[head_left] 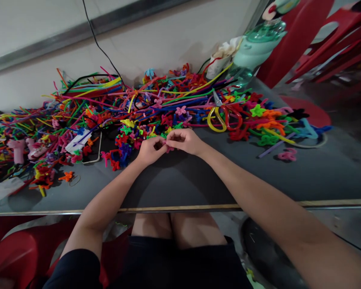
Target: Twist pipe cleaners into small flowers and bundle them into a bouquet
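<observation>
My left hand (149,150) and my right hand (185,141) meet over the grey table (198,176), fingertips pinched together on a small pink pipe-cleaner piece (169,149). The piece is mostly hidden by the fingers. Just beyond the hands lies a big heap of coloured pipe cleaners (132,108) and small twisted flower shapes. Both forearms reach in from the table's near edge.
Yellow-and-red scissors (222,116) lie in the heap right of my hands. A phone (92,150) rests at the left among the pieces. A green jug (258,44) stands at the back right, red plastic chairs (319,40) beyond it. A black cable (99,46) runs down the wall.
</observation>
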`<state>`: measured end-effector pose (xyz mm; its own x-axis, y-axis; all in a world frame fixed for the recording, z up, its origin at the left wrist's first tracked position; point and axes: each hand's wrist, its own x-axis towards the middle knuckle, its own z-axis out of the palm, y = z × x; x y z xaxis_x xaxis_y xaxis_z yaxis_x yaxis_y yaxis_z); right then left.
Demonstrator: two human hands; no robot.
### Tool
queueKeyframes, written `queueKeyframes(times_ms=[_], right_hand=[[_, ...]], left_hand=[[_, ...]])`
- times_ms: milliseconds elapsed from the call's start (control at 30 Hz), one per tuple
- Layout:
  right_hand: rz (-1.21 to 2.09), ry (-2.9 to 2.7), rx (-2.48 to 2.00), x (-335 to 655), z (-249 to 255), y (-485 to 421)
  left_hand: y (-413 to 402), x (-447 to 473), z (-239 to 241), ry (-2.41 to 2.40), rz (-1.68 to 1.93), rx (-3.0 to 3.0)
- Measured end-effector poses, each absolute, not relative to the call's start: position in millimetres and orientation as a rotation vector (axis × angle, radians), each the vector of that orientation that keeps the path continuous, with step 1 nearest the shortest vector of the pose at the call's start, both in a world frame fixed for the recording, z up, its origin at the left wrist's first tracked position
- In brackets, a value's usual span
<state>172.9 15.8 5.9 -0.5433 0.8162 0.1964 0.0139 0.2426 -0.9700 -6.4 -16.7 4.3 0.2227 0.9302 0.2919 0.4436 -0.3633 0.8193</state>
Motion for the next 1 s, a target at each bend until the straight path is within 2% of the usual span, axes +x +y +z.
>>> queueKeyframes(times_ms=[200,333,433,600,1000], right_hand=[[1.418,-1.682,-0.754,168.5,7.0,14.8],[1.451,-1.6,-0.712,163.6,4.7,14.2],[1.488,-1.473,-0.742,161.4,0.6,17.1],[1.506,-1.302,-0.815,158.0,-2.2,19.4],[1.421,-1.442,-0.888,158.4,0.4,16.6]], left_hand=[[-7.3,-7.6,-2.8,1.222,1.303,1.638],[-0.9,-8.7,-5.3,1.031,1.313,1.41],[-2.7,-6.5,-5.4,0.992,1.329,1.403],[-10.7,0.3,-5.9,1.192,1.322,1.397],[-4.1,-4.8,-7.7,1.169,1.355,1.319]])
